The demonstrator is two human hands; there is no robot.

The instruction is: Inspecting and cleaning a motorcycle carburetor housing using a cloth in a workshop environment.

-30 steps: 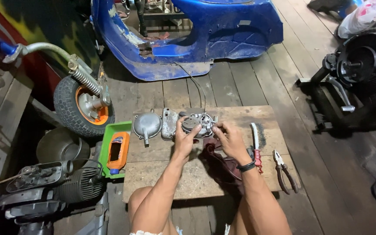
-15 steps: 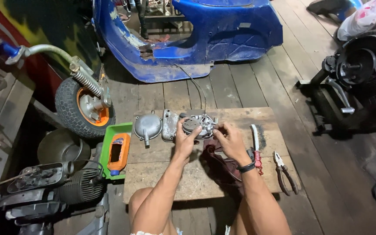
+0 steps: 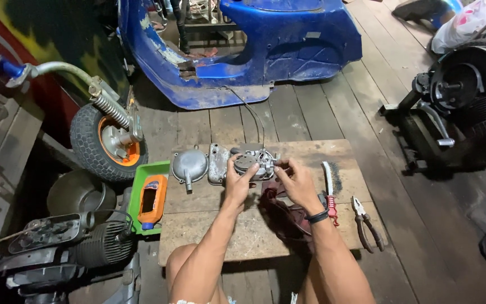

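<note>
Grey metal carburetor (image 3: 254, 162) sits above the middle of the wooden board (image 3: 209, 231), clasped between both my hands: my left hand (image 3: 237, 183) curls around its near left side, my right hand (image 3: 292, 181) pinches its right edge. Just left lie a flat metal cover (image 3: 218, 163) and a round domed cap (image 3: 189, 165). A wire brush (image 3: 328, 186) and pliers (image 3: 364, 220) lie to my right; a green tray (image 3: 135, 197) holds an orange bottle (image 3: 152, 200).

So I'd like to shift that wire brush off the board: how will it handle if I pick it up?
The wire brush looks slim with a long handle, so probably light and stiff. Lying flat on the wooden board beside the right hand, it seems unlikely to roll. The bristles may prick, so grip the handle.
</note>
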